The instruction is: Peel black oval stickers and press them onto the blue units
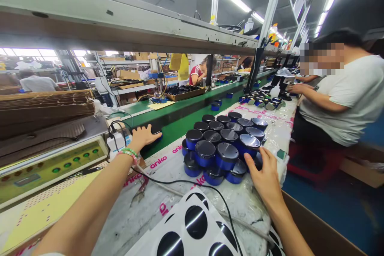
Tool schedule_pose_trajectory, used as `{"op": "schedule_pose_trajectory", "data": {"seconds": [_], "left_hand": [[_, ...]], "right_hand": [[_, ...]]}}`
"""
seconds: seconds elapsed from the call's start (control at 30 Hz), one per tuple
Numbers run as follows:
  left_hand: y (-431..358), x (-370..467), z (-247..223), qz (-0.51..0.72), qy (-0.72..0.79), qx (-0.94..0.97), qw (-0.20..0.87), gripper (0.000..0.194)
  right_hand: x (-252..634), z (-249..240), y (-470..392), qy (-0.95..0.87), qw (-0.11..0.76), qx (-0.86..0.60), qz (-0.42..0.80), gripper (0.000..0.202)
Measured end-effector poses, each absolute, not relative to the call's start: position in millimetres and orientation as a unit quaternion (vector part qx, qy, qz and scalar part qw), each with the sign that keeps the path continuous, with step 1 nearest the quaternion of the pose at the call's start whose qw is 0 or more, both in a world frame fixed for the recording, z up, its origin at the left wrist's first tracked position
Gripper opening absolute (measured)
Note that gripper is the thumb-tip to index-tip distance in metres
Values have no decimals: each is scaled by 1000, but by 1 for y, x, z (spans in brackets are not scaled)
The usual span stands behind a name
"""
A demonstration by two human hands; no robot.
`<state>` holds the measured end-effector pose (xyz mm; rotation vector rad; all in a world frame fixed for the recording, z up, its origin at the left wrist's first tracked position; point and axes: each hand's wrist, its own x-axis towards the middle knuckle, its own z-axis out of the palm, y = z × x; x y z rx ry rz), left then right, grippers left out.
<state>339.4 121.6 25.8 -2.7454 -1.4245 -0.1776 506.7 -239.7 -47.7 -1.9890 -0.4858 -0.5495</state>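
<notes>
Round black-topped blue cases (pixel 205 153) stand stacked in layers on the plastic-covered table (pixel 129 208). At the right side of the stack is my right hand (pixel 264 168), thumb and fingers apart around the edge of a case (pixel 249 141). My left hand (pixel 145 136) reaches over the green conveyor belt (pixel 180 122), its fingers spread on top of a dark blue-sided case that is mostly hidden beneath it. White sheets with round black stickers (pixel 196 222) lie at the front, crossed by a black cable.
A control box (pixel 57 168) with green buttons and a white plug (pixel 118 144) are at the left. A shelf (pixel 135 24) spans overhead. More cases (pixel 215 106) sit along the belt. A person in white (pixel 345 96) works at the right, near further parts (pixel 264 98).
</notes>
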Motion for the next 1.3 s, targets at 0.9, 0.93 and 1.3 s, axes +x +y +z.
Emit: {"op": "schedule_pose_trajectory", "data": {"seconds": [0.9,0.93,1.3], "left_hand": [[-201,377,14,-214,51,-975,36,49],[-201,384,9,-216,21,-975,37,52],[-171,346,-12,-213,8,-974,72,65]], "right_hand": [[450,-46,-295,-33,780,-605,-154,41],[451,-48,-294,-34,776,-613,-143,43],[476,-53,-250,-117,636,-748,-148,67]]}}
